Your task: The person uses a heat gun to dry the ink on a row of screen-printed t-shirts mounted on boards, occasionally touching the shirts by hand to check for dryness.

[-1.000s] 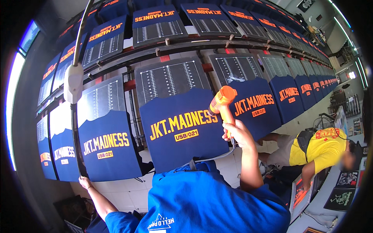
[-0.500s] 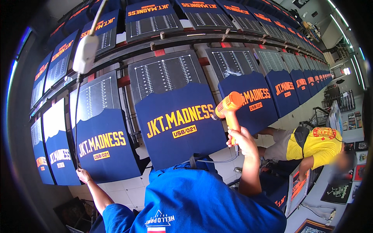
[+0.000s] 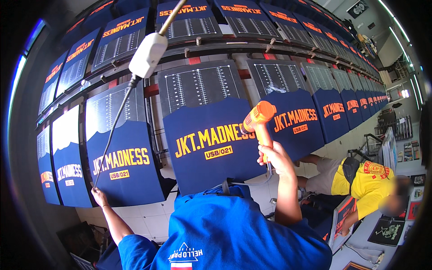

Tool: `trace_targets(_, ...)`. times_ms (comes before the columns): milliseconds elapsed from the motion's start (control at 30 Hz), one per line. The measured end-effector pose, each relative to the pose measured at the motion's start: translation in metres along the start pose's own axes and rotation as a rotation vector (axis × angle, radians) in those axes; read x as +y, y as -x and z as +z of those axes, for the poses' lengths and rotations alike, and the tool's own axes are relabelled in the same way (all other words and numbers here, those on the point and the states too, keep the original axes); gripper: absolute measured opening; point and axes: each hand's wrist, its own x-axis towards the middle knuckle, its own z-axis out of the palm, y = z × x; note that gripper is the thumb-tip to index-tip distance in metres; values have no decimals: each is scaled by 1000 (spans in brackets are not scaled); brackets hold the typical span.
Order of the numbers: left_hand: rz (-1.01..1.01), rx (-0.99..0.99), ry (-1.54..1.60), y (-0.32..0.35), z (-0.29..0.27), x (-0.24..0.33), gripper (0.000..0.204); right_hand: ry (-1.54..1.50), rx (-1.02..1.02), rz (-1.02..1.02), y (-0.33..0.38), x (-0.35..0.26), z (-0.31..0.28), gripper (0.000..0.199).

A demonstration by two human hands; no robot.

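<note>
Since a moment ago the orange heat gun [image 3: 259, 118] has swung a little to the right across the middle navy shirt [image 3: 211, 141], and the white plug block [image 3: 148, 55] on its hanging cable has drifted rightward and higher above the boards.

My right hand [image 3: 275, 158] has its grip clamped around the heat gun's handle, arm raised, with the nozzle pointing left at the yellow lettering on that middle shirt. The gun's tip sits just beside the right end of the print; I cannot tell whether it touches the cloth. A pale cord runs down from the handle's base.

My left hand [image 3: 99, 196] is low at the left, its grip closed on the thin dark cable [image 3: 113, 129], which rises from there to the plug block. That hand sits at the bottom edge of the left navy shirt [image 3: 122, 161], which carries the same yellow print.

Each shirt is stretched over a dark board with white ruler markings [image 3: 199, 83], and the boards stand in long rows curving off to the right. At the lower right, another person in a yellow shirt [image 3: 370, 182] is crouched by the tiled base beside a surface with printed sheets [image 3: 389, 231].
</note>
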Motion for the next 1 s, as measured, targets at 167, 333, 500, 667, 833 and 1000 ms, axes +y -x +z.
trace_targets(167,-95,38,-207,22,6,27,50,2,53,-13,-19,-6,5,22)
trace_targets(333,-78,91,-224,28,3,32,53,-53,-40,-13,-23,-12,11,19)
trace_targets(500,-33,141,-269,32,6,34,53,49,-34,-41,-26,-10,25,21)
trace_targets(667,0,169,-268,34,7,33,53,54,-80,-19,-13,-10,22,20)
trace_targets(833,-12,166,-296,35,7,32,54,72,-116,44,5,-4,13,20)
trace_targets(1000,-8,159,-292,34,9,34,57,66,-65,34,23,13,12,20)
